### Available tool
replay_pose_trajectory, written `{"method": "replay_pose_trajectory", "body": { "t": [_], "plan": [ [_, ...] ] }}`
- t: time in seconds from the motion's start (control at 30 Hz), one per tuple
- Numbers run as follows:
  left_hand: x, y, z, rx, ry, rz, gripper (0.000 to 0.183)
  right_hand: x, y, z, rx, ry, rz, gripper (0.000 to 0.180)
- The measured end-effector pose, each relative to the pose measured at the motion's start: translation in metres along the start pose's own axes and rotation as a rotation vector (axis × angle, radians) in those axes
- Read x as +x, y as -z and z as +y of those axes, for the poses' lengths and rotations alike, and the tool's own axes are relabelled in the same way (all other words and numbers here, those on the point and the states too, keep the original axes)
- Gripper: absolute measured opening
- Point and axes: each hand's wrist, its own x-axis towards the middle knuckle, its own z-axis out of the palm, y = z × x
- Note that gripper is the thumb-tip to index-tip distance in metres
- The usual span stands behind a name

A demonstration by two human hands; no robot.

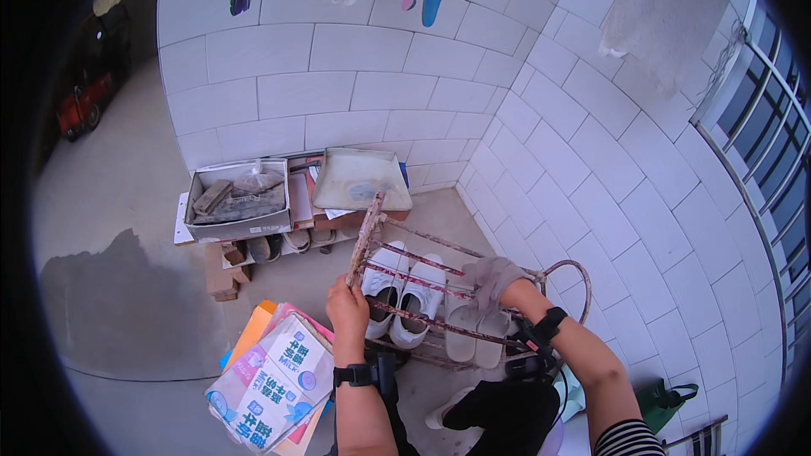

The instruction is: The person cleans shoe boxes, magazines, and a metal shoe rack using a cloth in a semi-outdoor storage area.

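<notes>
A rusty metal shoe rack [415, 280] stands in front of me, its near-left upright gripped by my left hand [348, 309]. My right hand [500, 288] presses a greyish-brown cloth [494, 275] against the rack's bars toward the right end; the cloth hides most of its fingers. White sneakers [412, 304] show through the bars below, and beside them lies a pair of pale slippers [475, 323]. Dark footwear is partly visible lower down, near my right forearm. Both wrists wear black straps.
A low shelf with shoes [298, 242] bears a cardboard box [237, 228] and a shallow tray [361, 183] by the tiled wall. Flattened cartons [272, 386] lie left of my left forearm. Bricks [222, 278] sit by the shelf. A green bag [662, 402] is at lower right, near the barred window's wall.
</notes>
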Motion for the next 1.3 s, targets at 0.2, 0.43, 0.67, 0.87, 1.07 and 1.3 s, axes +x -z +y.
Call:
{"method": "replay_pose_trajectory", "body": {
  "t": [0.2, 0.43, 0.67, 0.87, 1.07, 1.3],
  "plan": [
    [-0.002, 0.001, -0.006, 0.028, -0.038, 0.025, 0.016, 0.052, 0.059, -0.038, 0.247, 0.110, 0.028, 0.044],
    [-0.002, -0.002, -0.001, -0.021, -0.061, 0.057, 0.015, 0.164, 0.037, -0.096, -0.080, 0.320, -0.130, 0.046],
    [0.001, 0.001, -0.008, -0.008, -0.026, -0.033, 0.017, 0.137, 0.003, -0.061, -0.104, 0.375, -0.006, 0.039],
    [0.001, 0.001, 0.000, -0.035, -0.065, 0.004, 0.017, 0.079, -0.028, -0.012, -0.127, 0.312, 0.089, 0.034],
    [-0.001, 0.002, -0.004, -0.052, -0.066, 0.004, 0.017, 0.013, -0.059, 0.049, -0.121, 0.203, 0.134, 0.030],
    [0.001, 0.003, -0.006, -0.044, -0.056, -0.021, 0.017, -0.029, -0.050, 0.067, -0.120, 0.036, -0.129, 0.034]
  ]
}}
